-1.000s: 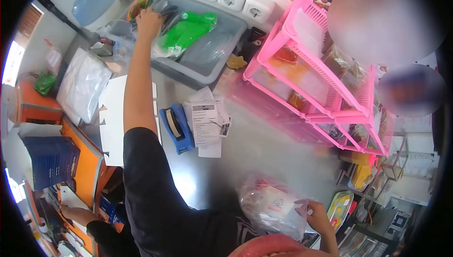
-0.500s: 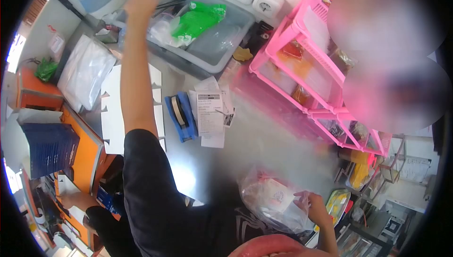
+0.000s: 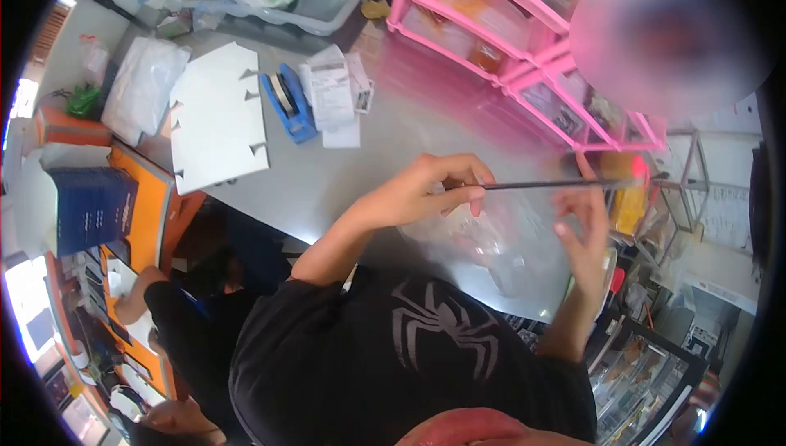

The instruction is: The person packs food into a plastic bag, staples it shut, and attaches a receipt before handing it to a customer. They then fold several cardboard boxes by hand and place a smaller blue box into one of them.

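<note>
**Thin dark stick in left fingers, over the clear bag**

Head view: my left hand (image 3: 413,190) has thumb and fingers clamped on one end of a thin dark stick (image 3: 540,185), held roughly level above the clear plastic bag (image 3: 487,241) on the desk (image 3: 304,192). Right hand (image 3: 584,231) is up at the bag's right, fingers spread and blurred by the stick's other half; can't tell if they touch it.

Handling, my read: light, stiff, maybe slick; could snap if bent. Grip one end, steady mid-length. Bag: soft, crinkly; take by the rim.

Writing: receipts (image 3: 330,98) far left of bag, print too small. Dark-blue box (image 3: 94,212), well left of bag, pale lettering, illegible. Spider emblem (image 3: 446,323), near side of bag, no text. No brand readable.
</note>
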A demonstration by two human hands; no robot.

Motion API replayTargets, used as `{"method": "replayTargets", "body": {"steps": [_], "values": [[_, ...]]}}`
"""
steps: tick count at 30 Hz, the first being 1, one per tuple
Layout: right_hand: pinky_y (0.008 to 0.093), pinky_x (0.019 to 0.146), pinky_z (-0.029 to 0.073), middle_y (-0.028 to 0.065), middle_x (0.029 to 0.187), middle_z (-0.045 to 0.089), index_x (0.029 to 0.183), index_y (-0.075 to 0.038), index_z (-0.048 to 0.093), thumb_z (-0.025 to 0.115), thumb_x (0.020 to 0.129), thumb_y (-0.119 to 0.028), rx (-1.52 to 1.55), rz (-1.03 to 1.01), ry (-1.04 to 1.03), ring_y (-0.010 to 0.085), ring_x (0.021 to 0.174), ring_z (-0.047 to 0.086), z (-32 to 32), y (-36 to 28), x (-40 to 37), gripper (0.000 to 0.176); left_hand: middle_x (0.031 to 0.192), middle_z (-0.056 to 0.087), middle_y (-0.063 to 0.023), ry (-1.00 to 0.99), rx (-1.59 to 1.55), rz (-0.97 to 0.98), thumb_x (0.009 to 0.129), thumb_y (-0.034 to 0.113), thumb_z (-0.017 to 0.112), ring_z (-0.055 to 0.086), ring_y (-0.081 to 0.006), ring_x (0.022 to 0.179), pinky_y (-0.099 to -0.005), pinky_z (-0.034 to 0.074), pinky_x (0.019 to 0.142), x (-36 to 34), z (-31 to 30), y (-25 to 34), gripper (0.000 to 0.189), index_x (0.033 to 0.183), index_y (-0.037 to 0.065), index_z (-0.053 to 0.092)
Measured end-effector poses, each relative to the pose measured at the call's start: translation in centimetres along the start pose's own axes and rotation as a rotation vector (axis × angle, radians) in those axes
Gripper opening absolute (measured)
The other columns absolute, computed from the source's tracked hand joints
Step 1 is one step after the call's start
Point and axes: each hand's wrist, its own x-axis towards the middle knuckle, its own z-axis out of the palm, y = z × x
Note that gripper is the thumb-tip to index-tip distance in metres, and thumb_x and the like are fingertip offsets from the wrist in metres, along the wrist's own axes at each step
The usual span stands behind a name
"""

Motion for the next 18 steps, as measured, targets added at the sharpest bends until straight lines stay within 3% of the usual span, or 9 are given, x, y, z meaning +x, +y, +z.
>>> {"method": "replayTargets", "body": {"steps": [2, 3, 6, 10, 12, 14, 16, 18], "values": [[0.0233, 0.056, 0.037, 0.0061, 0.076, 0.056, 0.088, 0.001, 0.059, 0.06, 0.083, -0.021, 0.277, 0.014, 0.068, 0.0118, 0.062, 0.048, 1.6, 0.2, -1.4, 0.023, 0.076, 0.063, -0.005, 0.034, 0.144, 0.075, 0.087, 0.018, 0.058, 0.057, -0.0132, 0.067, -0.0269, 0.044, 0.063, -0.7, 4.3, -0.9, 0.023, 0.104, 0.003, 0.055], [0.0225, 0.054, 0.035, 0.0054, 0.071, 0.053, 0.084, 0.001, 0.058, 0.055, 0.087, -0.021, 0.354, 0.017, 0.099, 0.0109, 0.059, 0.046, 2.1, 0.6, -2.2, 0.022, 0.078, 0.061, -0.0057, 0.054, 0.121, 0.001, 0.084, 0.022, 0.063, 0.056, -0.0143, 0.072, -0.0285, 0.044, 0.067, -1.1, 5.5, -0.2, 0.029, 0.104, 0.003, 0.056], [0.0218, 0.051, 0.033, 0.0045, 0.065, 0.048, 0.073, 0.0, 0.053, 0.045, 0.094, -0.021, 0.376, -0.175, 0.263, 0.01, 0.055, 0.043, 0.6, 0.9, -3.4, 0.031, 0.081, 0.059, -0.0053, 0.614, 0.29, 0.343, 0.079, 0.023, 0.068, 0.054, -0.0154, 0.079, -0.0306, 0.043, 0.073, -2.5, 9.1, -2.2, 0.029, 0.097, 0.003, 0.058], [0.0227, 0.05, 0.031, 0.0037, 0.06, 0.046, 0.063, -0.002, 0.046, 0.042, 0.096, -0.023, 0.492, -0.273, 0.412, 0.0093, 0.054, 0.041, -4.6, 1.5, -5.7, 0.039, 0.083, 0.061, -0.0053, 0.656, 0.654, 0.364, 0.078, 0.026, 0.068, 0.056, -0.0152, 0.082, -0.03, 0.042, 0.078, -4.3, 12.4, -1.2, 0.034, 0.094, 0.0, 0.054], [0.0243, 0.05, 0.031, 0.0028, 0.06, 0.044, 0.063, -0.004, 0.046, 0.042, 0.096, -0.025, 0.442, -0.319, 0.34, 0.009, 0.054, 0.04, -5.3, 1.5, -6.7, 0.039, 0.083, 0.06, -0.0064, 0.525, 0.919, 0.174, 0.082, 0.027, 0.063, 0.055, -0.016, 0.081, -0.031, 0.041, 0.08, -4.9, 13.1, -2.6, 0.033, 0.095, -0.001, 0.052], [0.0262, 0.05, 0.032, 0.0029, 0.059, 0.043, 0.064, -0.003, 0.046, 0.042, 0.096, -0.026, 0.376, -0.368, 0.191, 0.01, 0.054, 0.04, -4.1, 1.8, -7.4, 0.039, 0.085, 0.061, -0.0079, 0.637, 0.492, 0.109, 0.086, 0.026, 0.056, 0.055, -0.0163, 0.08, -0.0306, 0.041, 0.079, -5.0, 13.6, -3.1, 0.028, 0.095, -0.001, 0.052], [0.0343, 0.052, 0.037, 0.0078, 0.06, 0.048, 0.07, 0.0, 0.05, 0.045, 0.093, -0.026, 0.046, -0.451, 0.024, 0.0179, 0.055, 0.048, -2.2, 2.1, -6.9, 0.035, 0.085, 0.061, -0.0092, 0.698, 0.142, 0.114, 0.089, 0.021, 0.051, 0.055, -0.0164, 0.076, -0.0304, 0.042, 0.077, -4.6, 13.7, -2.4, 0.022, 0.092, 0.0, 0.052], [0.0434, 0.058, 0.042, 0.0152, 0.07, 0.058, 0.082, 0.001, 0.057, 0.048, 0.089, -0.025, -0.298, -0.501, -0.296, 0.0296, 0.064, 0.058, 0.6, 5.8, -4.2, 0.028, 0.084, 0.061, -0.0103, 0.716, -0.128, 0.187, 0.089, 0.014, 0.047, 0.056, -0.0162, 0.071, -0.0303, 0.043, 0.074, -4.0, 13.9, -0.4, 0.015, 0.087, 0.0, 0.052]]}}
